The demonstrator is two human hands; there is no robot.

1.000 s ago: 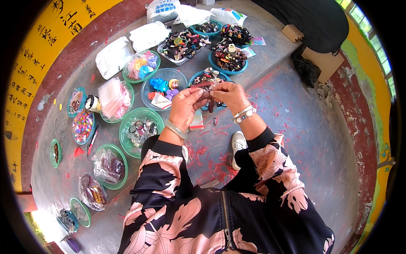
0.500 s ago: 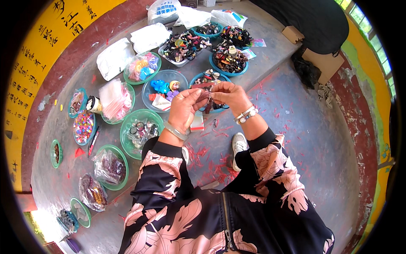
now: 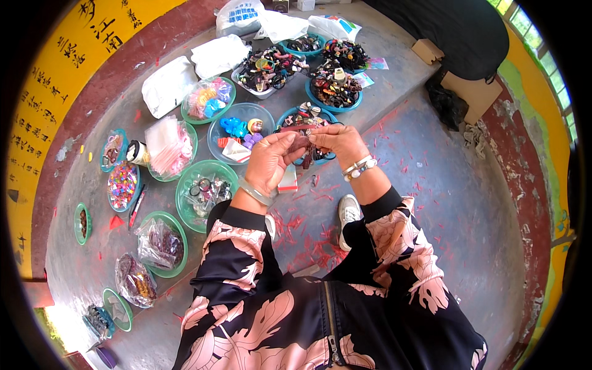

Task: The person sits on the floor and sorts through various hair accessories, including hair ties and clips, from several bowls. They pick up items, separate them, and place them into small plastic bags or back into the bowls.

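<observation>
Here, your left hand [image 3: 270, 161] and right hand [image 3: 338, 140] pinch a dark hair clip [image 3: 300, 132] between them, above a blue bowl [image 3: 290, 117]. Green bowls [image 3: 185, 213] and plastic bags [image 3: 168, 86] crowd the floor [image 3: 444, 203] ahead.

We sit on a grey concrete floor [image 3: 468, 203] speckled red, beside a yellow wall [image 3: 37, 123], in daylight.

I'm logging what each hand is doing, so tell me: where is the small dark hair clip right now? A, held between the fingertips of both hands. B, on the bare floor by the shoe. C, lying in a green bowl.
A: the left hand and right hand meet fingertip to fingertip on the small dark hair clip, held above the bowls.
</observation>
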